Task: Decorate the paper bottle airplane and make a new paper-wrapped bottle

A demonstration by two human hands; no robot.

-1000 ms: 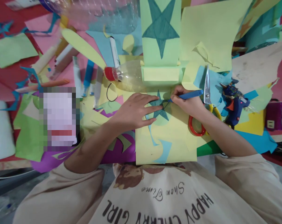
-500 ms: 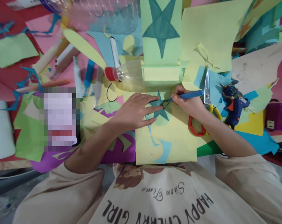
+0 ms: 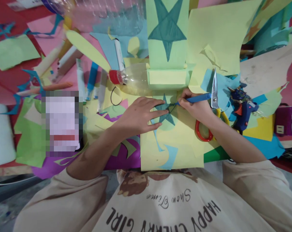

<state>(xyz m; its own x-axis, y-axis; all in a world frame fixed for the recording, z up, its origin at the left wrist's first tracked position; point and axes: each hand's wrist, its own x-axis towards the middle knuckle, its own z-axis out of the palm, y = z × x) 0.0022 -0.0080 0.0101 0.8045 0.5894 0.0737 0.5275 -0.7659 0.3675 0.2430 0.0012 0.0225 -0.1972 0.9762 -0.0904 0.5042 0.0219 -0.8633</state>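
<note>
My right hand is closed around a blue marker, its tip on the right arm of a small blue-green star. The star is drawn on a light green paper piece; its right arm shows outline with a paler inside. My left hand lies flat with fingers spread, fingertips on the star's left side, hiding part of it. Under both lies a pale yellow sheet. Above, a larger green star fills a light green panel.
Scissors with red and yellow handles lie by my right forearm, partly under it. Beyond them is a blue glue gun. A clear bottle with a red cap lies behind my left hand. Several markers, paper scraps and a blurred-out phone-like rectangle are at left.
Almost nothing differs. The marker and my right hand have shifted very slightly at the star's right arm; my left hand stays in place.
</note>
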